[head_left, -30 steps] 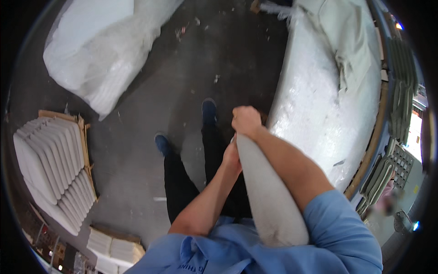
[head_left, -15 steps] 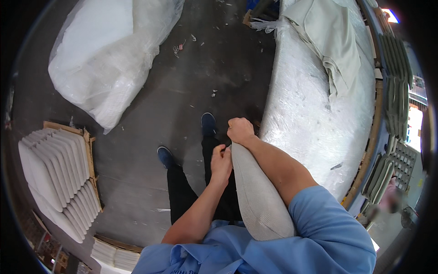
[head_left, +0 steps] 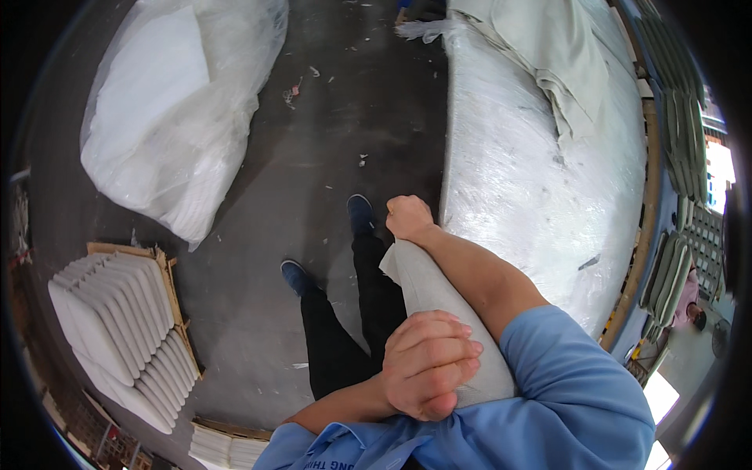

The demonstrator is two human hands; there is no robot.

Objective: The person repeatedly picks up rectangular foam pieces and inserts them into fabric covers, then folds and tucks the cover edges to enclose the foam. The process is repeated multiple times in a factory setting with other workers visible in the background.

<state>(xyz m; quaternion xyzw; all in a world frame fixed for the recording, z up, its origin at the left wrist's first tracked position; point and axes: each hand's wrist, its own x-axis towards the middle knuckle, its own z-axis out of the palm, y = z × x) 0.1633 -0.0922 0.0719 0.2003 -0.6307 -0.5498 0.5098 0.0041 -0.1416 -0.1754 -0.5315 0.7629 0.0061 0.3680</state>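
A light grey fabric-covered cushion is tucked lengthwise between my body and my right forearm, its narrow end pointing away from me. At that far end, my right hand is closed in a fist around the cushion's cover, and a loose corner of cloth sticks out on its left. My left hand is over the near part of the cushion, close to my chest, with curled fingers pressed together. Whatever lies inside those fingers is hidden.
A plastic-wrapped surface runs along my right, with pale green-grey cloth draped over it. On the left stand a large plastic-wrapped white bundle and stacked pale cushions. Scraps dot the dark floor. A person is at far right.
My left hand has moved from the cushion's far end back toward my chest. The right hand keeps its hold there, and a cloth corner now shows beside it. The view has shifted slightly.
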